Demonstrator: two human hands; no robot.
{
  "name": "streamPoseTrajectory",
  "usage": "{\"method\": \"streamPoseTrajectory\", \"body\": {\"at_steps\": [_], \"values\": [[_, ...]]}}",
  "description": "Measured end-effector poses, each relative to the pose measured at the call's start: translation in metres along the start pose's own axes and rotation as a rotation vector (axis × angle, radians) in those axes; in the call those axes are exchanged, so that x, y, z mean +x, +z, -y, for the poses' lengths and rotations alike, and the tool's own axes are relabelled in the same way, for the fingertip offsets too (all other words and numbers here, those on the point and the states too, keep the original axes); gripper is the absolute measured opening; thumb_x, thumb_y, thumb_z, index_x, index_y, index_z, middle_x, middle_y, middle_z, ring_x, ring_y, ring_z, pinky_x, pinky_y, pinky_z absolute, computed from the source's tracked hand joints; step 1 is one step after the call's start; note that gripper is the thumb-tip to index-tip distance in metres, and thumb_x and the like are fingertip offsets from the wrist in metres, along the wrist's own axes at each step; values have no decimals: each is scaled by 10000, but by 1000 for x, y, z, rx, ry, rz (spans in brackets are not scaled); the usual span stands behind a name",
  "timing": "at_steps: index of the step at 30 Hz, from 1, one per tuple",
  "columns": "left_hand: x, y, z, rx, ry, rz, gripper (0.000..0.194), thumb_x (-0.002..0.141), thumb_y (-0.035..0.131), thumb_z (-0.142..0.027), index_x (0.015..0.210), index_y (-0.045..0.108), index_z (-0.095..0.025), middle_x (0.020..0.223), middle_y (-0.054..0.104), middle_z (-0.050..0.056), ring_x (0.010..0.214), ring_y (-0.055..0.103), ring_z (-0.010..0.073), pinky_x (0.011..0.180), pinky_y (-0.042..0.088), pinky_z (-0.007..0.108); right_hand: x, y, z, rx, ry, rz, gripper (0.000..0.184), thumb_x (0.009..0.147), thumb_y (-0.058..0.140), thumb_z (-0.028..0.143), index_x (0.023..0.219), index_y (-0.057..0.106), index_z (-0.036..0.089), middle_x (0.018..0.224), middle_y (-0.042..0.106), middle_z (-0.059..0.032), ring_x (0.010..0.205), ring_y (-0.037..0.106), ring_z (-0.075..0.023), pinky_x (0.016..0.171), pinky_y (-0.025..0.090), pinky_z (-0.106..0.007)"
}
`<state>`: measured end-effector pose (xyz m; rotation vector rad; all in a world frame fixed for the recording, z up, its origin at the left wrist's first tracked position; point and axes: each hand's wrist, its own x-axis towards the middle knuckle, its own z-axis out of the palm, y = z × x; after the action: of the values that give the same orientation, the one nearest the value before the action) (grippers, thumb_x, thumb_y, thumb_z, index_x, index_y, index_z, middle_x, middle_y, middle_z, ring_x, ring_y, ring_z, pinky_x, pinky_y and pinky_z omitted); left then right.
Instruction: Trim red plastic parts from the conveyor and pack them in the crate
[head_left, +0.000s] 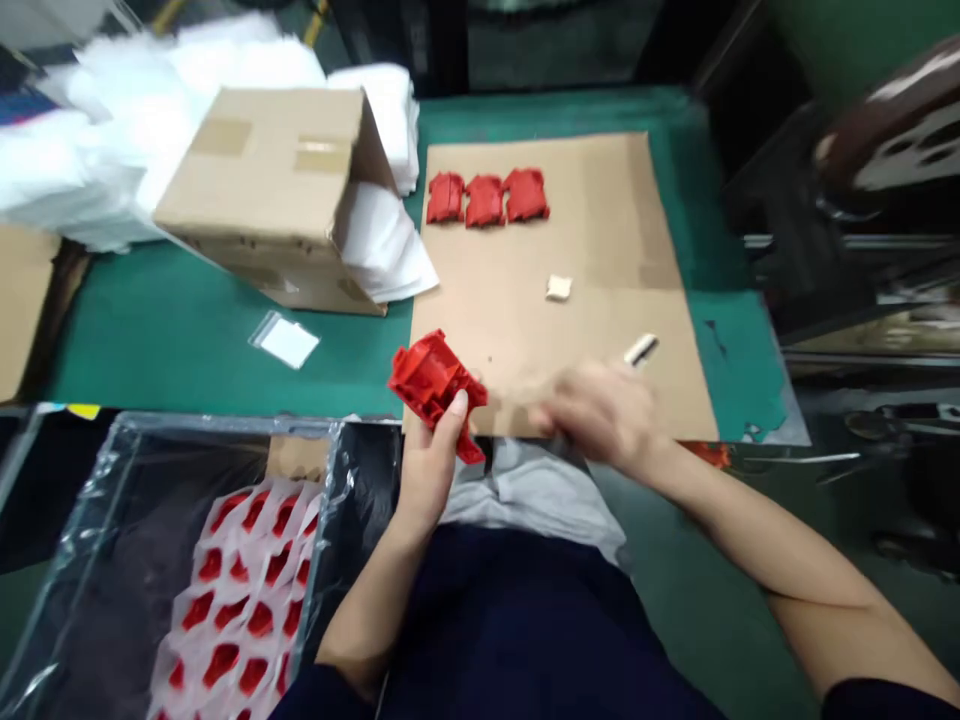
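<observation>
My left hand (429, 475) grips a red moulded plastic part (433, 385) at the near edge of a flat cardboard sheet (480, 300), its fingers wrapped under the part. My right hand (600, 415) is blurred by motion just to the right of that part, and nothing shows in it. Past its fingertips lies a small white-and-black stick (641, 350). A small cream-coloured piece (558, 288) rests mid-sheet. Near the far edge of the sheet, three red parts (486, 198) sit side by side in a row.
A tilted cardboard box (262, 190) stands among white foam sheets (150, 110) on the green mat (187, 330). A small zip bag (285, 342) lies nearby. Below left, a plastic-lined bin (112, 560) holds white foam (240, 600) with red parts in its pockets.
</observation>
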<state>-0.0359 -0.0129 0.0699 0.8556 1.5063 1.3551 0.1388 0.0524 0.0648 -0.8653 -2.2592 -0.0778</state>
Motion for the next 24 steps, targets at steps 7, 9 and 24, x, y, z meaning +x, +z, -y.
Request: {"method": "streamPoseTrajectory", "body": {"at_steps": [7,9,24], "values": [[49,23,-2,1362,348,337,583,711,575,-74,1279,564,-207,1175,673,113,1154,575,327,1139,203,680,57,50,-138,-257,818,274,277,999,327,198,957,594,138,954,658,-136,799,576,-203,661,314,-303],[62,36,-8,1514,354,531,641,706,560,-81,1332,541,-218,1215,663,125,1190,565,345,1152,166,686,56,55,-151,-232,816,273,198,961,418,160,931,612,138,964,663,-130,839,593,-199,700,340,-292],[185,268,-176,1395,865,568,575,921,419,-343,1427,382,-72,1446,488,226,1352,456,304,1129,327,442,58,53,-176,-121,749,315,139,931,599,239,1018,646,142,995,685,-40,908,657,-161,833,531,-348]]}}
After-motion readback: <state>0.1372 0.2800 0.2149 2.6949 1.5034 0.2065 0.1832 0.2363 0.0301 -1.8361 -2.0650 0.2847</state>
